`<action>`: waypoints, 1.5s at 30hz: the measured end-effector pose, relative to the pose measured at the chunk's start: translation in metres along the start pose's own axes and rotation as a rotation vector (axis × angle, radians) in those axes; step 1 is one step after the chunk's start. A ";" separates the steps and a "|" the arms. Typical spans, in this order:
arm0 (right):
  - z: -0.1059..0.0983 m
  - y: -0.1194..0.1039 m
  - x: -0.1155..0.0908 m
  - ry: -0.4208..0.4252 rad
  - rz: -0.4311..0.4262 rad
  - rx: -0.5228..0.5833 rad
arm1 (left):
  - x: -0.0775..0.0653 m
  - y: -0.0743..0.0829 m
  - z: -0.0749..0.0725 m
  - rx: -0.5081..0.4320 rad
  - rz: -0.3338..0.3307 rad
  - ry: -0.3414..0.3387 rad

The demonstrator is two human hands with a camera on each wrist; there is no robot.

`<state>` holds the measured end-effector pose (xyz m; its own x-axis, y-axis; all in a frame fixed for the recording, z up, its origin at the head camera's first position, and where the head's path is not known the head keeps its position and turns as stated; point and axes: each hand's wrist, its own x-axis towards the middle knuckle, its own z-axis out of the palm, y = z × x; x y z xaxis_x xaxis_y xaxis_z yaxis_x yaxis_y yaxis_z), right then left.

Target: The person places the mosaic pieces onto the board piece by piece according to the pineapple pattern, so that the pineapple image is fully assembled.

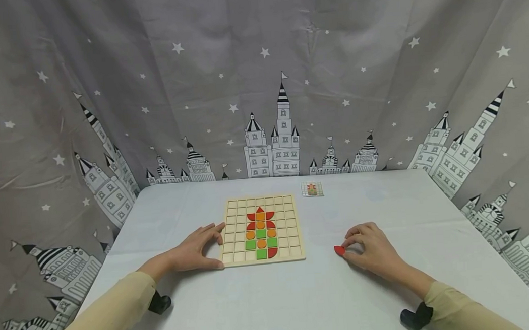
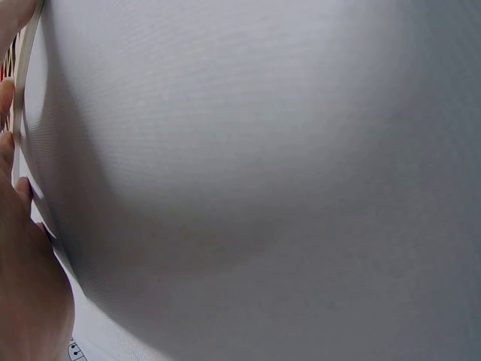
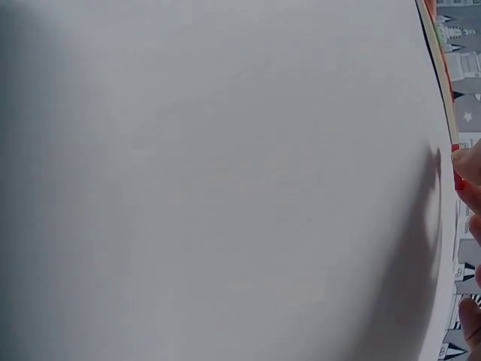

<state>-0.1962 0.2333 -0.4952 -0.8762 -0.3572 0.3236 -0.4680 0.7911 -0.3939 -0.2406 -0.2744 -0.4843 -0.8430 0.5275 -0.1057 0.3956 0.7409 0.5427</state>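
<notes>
A square wooden grid board (image 1: 289,234) lies on the white table, with red, orange and green pieces set in its middle columns. My left hand (image 1: 197,248) rests at the board's left side, its thumb by the lower left corner and its fingertips touching the edge higher up. To the right of the board, my right hand (image 1: 373,249) pinches a red quarter-circle piece (image 1: 339,251) between thumb and fingers. In the right wrist view that red piece (image 3: 457,168) shows edge-on at the fingertips. Only part of the left hand (image 2: 34,263) appears in the left wrist view.
Behind the board's right corner lies a small pattern card (image 1: 312,189) showing a coloured figure on a grid. A grey curtain (image 1: 330,55) printed with castles and stars hangs around the white table (image 1: 264,306). Dark wrist-worn devices sit under both sleeves.
</notes>
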 end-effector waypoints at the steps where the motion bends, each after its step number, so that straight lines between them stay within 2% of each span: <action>1: 0.000 -0.001 0.002 0.001 -0.004 0.004 | 0.000 0.000 0.000 0.002 0.000 0.000; 12: 0.003 -0.024 0.024 -0.010 -0.007 0.038 | 0.000 -0.002 0.001 0.005 -0.007 0.000; 20: 0.012 -0.039 0.041 0.017 -0.089 0.063 | 0.000 -0.001 0.001 0.006 -0.006 -0.002; 26: 0.020 -0.056 0.053 0.007 -0.126 0.104 | 0.000 0.001 0.000 -0.001 -0.024 -0.012; 34: 0.034 -0.081 0.072 -0.019 -0.189 0.145 | 0.000 0.003 -0.002 -0.007 -0.018 -0.017; 45: 0.064 -0.114 0.090 -0.048 -0.241 0.135 | 0.001 0.000 -0.001 0.002 -0.009 -0.019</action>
<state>-0.2287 0.0792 -0.4761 -0.7410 -0.5525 0.3818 -0.6716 0.6082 -0.4232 -0.2414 -0.2740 -0.4833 -0.8393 0.5287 -0.1265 0.3888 0.7465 0.5400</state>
